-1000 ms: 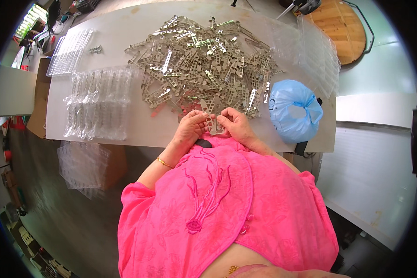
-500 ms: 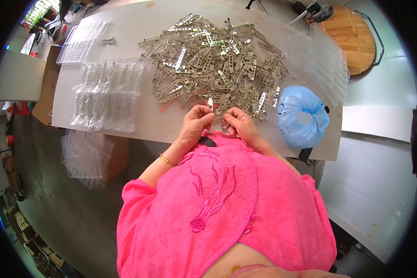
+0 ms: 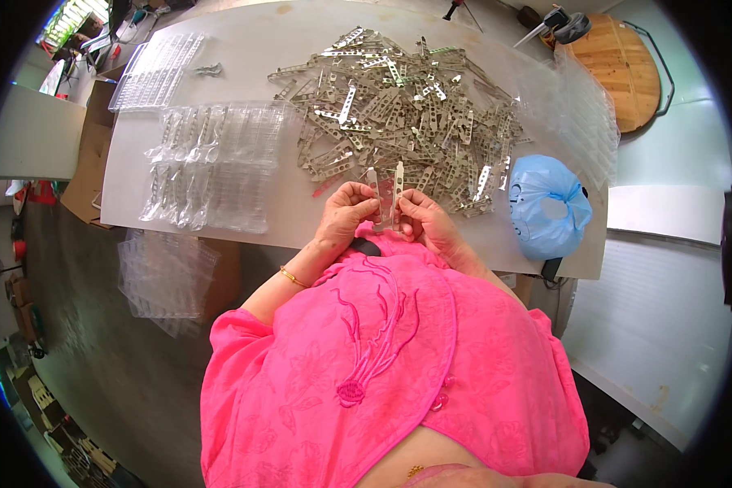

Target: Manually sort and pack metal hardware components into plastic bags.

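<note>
Just over the table's near edge, my left hand [image 3: 348, 215] pinches a thin, perforated metal strip [image 3: 373, 180] between thumb and fingers. My right hand [image 3: 428, 221] grips a second perforated metal strip [image 3: 398, 180] close beside it. Both strips point up, away from me, with a narrow gap between them; their lower ends are partly covered by my fingers. Beyond my hands spreads a large heap of similar metal strips [image 3: 407, 106], lying in all directions. A small red piece [image 3: 327, 186] shows at the heap's near left edge.
Clear plastic trays [image 3: 211, 167] filled with strips lie left on the table [image 3: 301, 218], with more clear trays [image 3: 159, 73] behind. Others [image 3: 167, 281] sit below the left edge. At right are a tied blue plastic bag [image 3: 537, 195] and further clear trays [image 3: 577, 114].
The strips in my hands now stand taller above my fingers, the right one newly visible. The table and heap have shifted slightly right in the view.
</note>
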A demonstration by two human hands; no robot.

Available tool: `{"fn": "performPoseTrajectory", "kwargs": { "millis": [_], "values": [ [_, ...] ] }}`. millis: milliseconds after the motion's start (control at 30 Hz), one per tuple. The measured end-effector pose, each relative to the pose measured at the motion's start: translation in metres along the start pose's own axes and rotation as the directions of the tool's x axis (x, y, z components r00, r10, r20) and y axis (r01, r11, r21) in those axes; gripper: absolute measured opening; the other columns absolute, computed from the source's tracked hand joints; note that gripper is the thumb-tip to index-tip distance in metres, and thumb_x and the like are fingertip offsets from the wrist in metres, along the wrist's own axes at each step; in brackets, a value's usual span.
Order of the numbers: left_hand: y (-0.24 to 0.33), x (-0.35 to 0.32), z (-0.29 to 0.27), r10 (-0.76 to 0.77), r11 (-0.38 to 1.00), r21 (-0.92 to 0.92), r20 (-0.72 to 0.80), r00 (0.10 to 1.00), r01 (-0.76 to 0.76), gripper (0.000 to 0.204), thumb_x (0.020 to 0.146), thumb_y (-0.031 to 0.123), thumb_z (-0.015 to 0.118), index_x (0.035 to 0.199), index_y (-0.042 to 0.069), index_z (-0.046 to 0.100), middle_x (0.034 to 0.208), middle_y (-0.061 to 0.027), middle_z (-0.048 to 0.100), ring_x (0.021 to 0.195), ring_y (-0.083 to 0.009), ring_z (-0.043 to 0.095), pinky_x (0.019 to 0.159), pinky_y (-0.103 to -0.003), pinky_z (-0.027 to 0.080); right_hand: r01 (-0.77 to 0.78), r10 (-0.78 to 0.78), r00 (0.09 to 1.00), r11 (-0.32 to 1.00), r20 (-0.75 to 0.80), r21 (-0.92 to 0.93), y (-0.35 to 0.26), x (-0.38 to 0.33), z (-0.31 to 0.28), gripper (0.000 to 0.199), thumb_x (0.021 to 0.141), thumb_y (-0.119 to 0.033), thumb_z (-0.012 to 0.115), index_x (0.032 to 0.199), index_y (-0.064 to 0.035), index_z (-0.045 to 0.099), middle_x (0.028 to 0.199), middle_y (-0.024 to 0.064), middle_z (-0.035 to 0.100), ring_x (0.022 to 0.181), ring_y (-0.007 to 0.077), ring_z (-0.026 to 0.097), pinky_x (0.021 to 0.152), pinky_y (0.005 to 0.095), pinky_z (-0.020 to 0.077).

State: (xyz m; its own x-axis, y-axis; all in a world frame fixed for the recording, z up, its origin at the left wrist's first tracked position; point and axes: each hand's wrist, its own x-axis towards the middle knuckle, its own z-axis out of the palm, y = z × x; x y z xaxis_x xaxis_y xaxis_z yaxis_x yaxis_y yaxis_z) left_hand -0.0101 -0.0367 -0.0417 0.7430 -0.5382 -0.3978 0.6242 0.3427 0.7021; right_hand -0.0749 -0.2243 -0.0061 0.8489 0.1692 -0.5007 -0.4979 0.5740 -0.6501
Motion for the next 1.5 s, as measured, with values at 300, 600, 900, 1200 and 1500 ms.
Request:
{"fn": "performPoseTrajectory", "kwargs": {
  "millis": [300,600,900,1200,1500],
  "values": [
    [0.026,-0.007,-0.026,-0.059,0.994,0.09,-0.009,0.998,0.06,0.019,0.089,0.001,0.065,0.101,0.003,0.052,0.084,-0.0071,0.065,0.072,-0.0156,0.064,0.066,-0.027,0.055,-0.009,0.007,1.0,0.994,0.014,0.11,0.018,0.014,0.022,0.009,0.1,-0.019,0.054,0.096,-0.0105,0.057,0.08,0.0014,0.062,0.056,0.0065,0.053,0.049,0.021,0.0422],
    [0.025,-0.006,-0.027,-0.176,0.984,0.012,0.04,0.983,0.176,0.011,0.092,0.002,0.053,0.102,0.006,0.049,0.087,-0.0076,0.059,0.071,-0.0164,0.06,0.066,-0.029,0.052,0.027,-0.023,0.997,0.998,-0.078,0.06,0.023,0.008,0.022,0.009,0.098,-0.019,0.057,0.097,-0.0101,0.057,0.08,0.0004,0.062,0.056,0.006,0.053,0.047,0.0209,0.0414],
    [0.007,-0.004,0.001,-0.146,0.989,-0.006,-0.008,0.989,0.146,0.014,0.095,0.013,0.057,0.101,0.006,0.048,0.08,-0.0056,0.059,0.06,-0.0125,0.054,0.053,-0.026,0.044,0.033,-0.032,0.991,0.999,-0.128,0.007,0.01,-0.011,0.004,0.008,0.098,-0.017,0.056,0.098,-0.0095,0.057,0.079,0.0008,0.062,0.054,0.0062,0.053,0.046,0.0203,0.0432],
    [-0.026,0.004,0.034,-0.136,0.99,-0.036,-0.007,0.991,0.136,0.015,0.097,0.015,0.056,0.105,0.006,0.048,0.086,-0.0068,0.063,0.064,-0.0116,0.058,0.056,-0.023,0.047,0.035,-0.047,0.99,0.995,-0.134,-0.091,-0.008,-0.032,-0.034,0.011,0.097,-0.02,0.059,0.097,-0.0091,0.057,0.079,0.0007,0.062,0.053,0.0049,0.054,0.045,0.0193,0.0434],
    [-0.052,0.005,0.072,-0.09,0.995,-0.038,-0.073,0.993,0.088,0.02,0.096,0.008,0.057,0.116,0.005,0.052,0.092,-0.0067,0.064,0.075,-0.013,0.064,0.061,-0.025,0.051,0.028,-0.05,0.995,0.968,-0.082,-0.25,-0.018,-0.045,-0.065,0.01,0.097,-0.02,0.059,0.099,-0.0092,0.058,0.079,0.0007,0.062,0.056,0.0047,0.055,0.049,0.0193,0.0448]
  ]
}}
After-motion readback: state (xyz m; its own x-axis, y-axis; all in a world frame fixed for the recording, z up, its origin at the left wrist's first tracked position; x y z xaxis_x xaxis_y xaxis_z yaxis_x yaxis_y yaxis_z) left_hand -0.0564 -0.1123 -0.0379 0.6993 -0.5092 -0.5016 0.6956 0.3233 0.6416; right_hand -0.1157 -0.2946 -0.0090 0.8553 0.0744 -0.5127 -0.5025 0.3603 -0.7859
